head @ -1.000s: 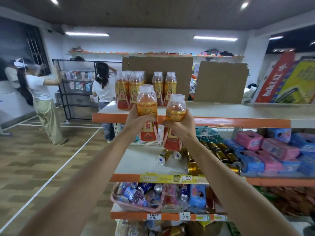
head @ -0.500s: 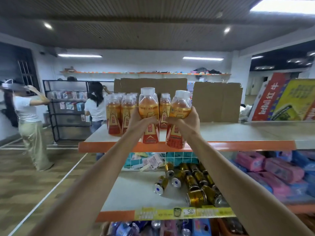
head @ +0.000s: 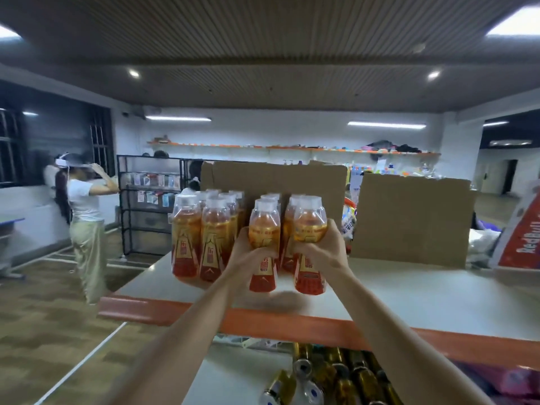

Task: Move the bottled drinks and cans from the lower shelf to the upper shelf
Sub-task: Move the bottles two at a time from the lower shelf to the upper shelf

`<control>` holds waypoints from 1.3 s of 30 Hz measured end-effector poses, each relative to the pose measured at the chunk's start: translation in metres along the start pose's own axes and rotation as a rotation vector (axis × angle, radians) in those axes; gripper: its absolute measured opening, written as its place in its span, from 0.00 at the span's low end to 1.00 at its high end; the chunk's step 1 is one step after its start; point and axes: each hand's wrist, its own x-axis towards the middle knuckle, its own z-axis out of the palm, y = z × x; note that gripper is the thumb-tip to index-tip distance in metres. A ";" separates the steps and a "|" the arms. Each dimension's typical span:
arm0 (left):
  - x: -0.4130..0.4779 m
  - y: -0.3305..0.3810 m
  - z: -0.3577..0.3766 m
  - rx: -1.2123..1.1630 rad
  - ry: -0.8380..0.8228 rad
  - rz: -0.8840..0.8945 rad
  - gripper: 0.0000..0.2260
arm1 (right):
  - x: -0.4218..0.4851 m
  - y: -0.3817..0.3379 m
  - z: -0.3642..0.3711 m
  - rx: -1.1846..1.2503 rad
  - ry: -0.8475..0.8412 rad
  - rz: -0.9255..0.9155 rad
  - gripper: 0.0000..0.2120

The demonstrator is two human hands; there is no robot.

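The left hand gripped one orange drink bottle, fingers curled round it; the right hand gripped a second bottle likewise. Both stood upright over the upper shelf, just in front of the shelved bottles. Gold cans lay on the lower shelf

A cluster of bottles stands on the upper shelf, with cardboard sheets upright behind. Before the cluster's right part, the left hand grips the left bottle beside the right bottle, which the right hand grips. Cans lie on the lower shelf below.
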 end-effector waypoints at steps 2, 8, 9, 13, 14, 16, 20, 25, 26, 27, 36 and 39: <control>0.009 -0.008 -0.003 0.009 0.016 0.000 0.21 | 0.007 0.015 0.009 0.021 -0.039 0.007 0.30; 0.044 -0.025 -0.011 0.019 0.029 0.074 0.22 | 0.029 0.036 0.030 0.061 -0.066 -0.024 0.31; 0.047 -0.028 -0.011 0.013 0.030 0.082 0.23 | 0.030 0.039 0.033 0.059 -0.054 -0.038 0.31; 0.057 -0.042 -0.014 0.032 0.021 0.098 0.26 | 0.027 0.049 0.039 0.066 0.014 -0.087 0.31; 0.059 -0.044 -0.015 0.042 0.008 0.100 0.27 | 0.027 0.050 0.039 0.068 0.028 -0.099 0.32; 0.059 -0.047 -0.016 0.049 0.007 0.077 0.30 | 0.027 0.051 0.040 0.069 0.029 -0.119 0.33; 0.058 -0.051 -0.015 0.057 0.048 0.047 0.30 | 0.025 0.051 0.042 0.079 0.041 -0.144 0.33; 0.051 -0.053 -0.009 0.098 0.070 -0.005 0.28 | 0.022 0.052 0.037 -0.040 0.037 -0.170 0.34; 0.050 -0.053 -0.007 0.115 0.062 -0.008 0.30 | 0.021 0.052 0.037 -0.096 0.044 -0.169 0.33; 0.049 -0.054 -0.006 0.136 0.056 -0.012 0.31 | 0.020 0.051 0.036 -0.124 0.046 -0.161 0.32; 0.049 -0.060 -0.006 0.212 0.015 0.028 0.33 | 0.018 0.054 0.035 -0.152 0.060 -0.085 0.36; 0.051 -0.061 -0.003 0.226 0.003 0.025 0.37 | 0.018 0.055 0.036 -0.195 0.057 -0.100 0.34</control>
